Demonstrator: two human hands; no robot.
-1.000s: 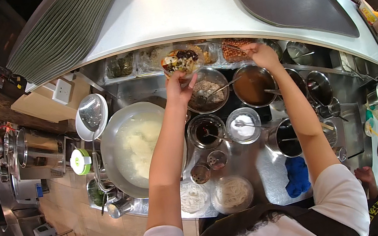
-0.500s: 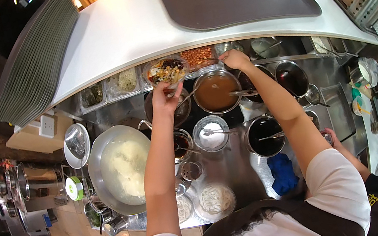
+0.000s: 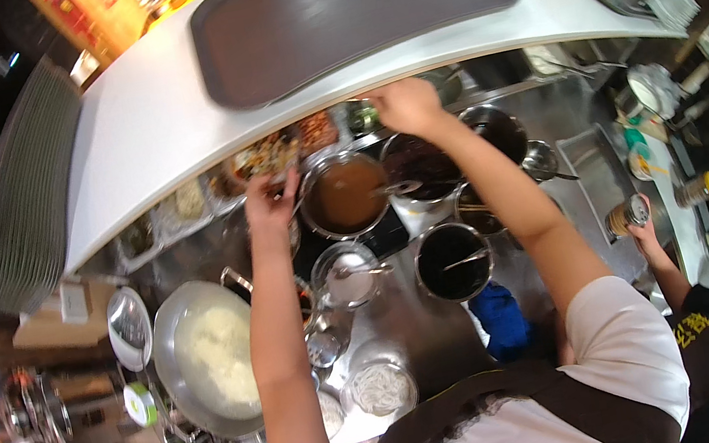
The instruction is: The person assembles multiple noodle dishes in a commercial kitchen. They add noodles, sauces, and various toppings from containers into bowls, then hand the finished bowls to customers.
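Note:
My left hand [image 3: 267,201] grips a clear bowl of mixed toppings [image 3: 265,157], with white, yellow and dark pieces in it, tilted just over the topping row. My right hand [image 3: 406,106] reaches up under the counter's edge to a tub of green stuff [image 3: 361,116]. Its fingers are closed, but blur hides what they hold. Between the two hands sit a tub of red-brown peanuts [image 3: 318,132] and a pot of brown liquid [image 3: 344,193] with a ladle. A pot of dark red-brown contents [image 3: 420,164] lies below my right wrist.
A wide pan of pale, cloudy liquid [image 3: 173,367] stands left of my left forearm. Nearer are a bowl of white powder [image 3: 343,261], a black-filled pot [image 3: 452,252], a blue cloth [image 3: 498,321] and white noodles [image 3: 382,389]. At right, a co-worker's hand [image 3: 646,236] holds a can [image 3: 627,215].
The view has swung right, so the counter things sit further left. My right hand has moved from beside the peanuts to the green tub. The co-worker's hand has lifted a can into sight.

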